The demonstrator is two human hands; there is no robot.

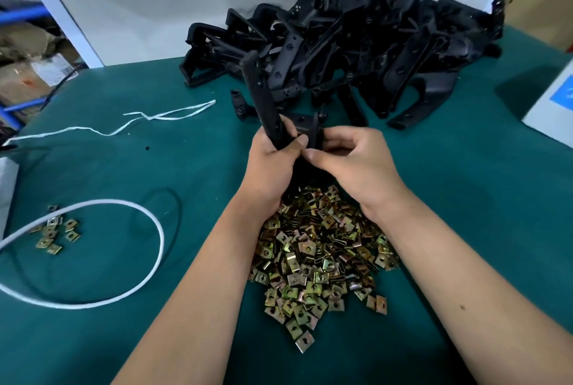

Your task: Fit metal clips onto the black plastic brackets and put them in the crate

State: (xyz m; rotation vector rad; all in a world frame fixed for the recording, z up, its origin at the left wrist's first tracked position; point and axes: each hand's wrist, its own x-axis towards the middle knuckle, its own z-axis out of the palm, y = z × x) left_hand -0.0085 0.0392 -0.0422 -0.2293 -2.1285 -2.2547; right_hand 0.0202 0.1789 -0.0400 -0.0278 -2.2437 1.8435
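Nearest, at six o'clock under both forearms, lies the heap of metal clips (313, 260), brassy squares spilling toward the viewer on the green table (465, 198). Just beyond it, at the middle of the view, the left hand (273, 164) is wrapped round the lower end of a black bracket (263, 99), whose long arm runs up and away toward eleven o'clock. The right hand (350, 161) sits at three o'clock of that grip, touching it, fingers curled and pinching at the bracket's short cross piece; whether a clip is under the thumb cannot be told, as the fingers hide it. The fitting appears to turn on that small gap between the two thumbs, and the right hand is the nearer one to it. At nine o'clock lie a white cord loop (130, 260) and a few stray clips (55, 234). Farther, at twelve to one o'clock, the pile of brackets (356, 52) stands well apart from the hands. No crate shows in view
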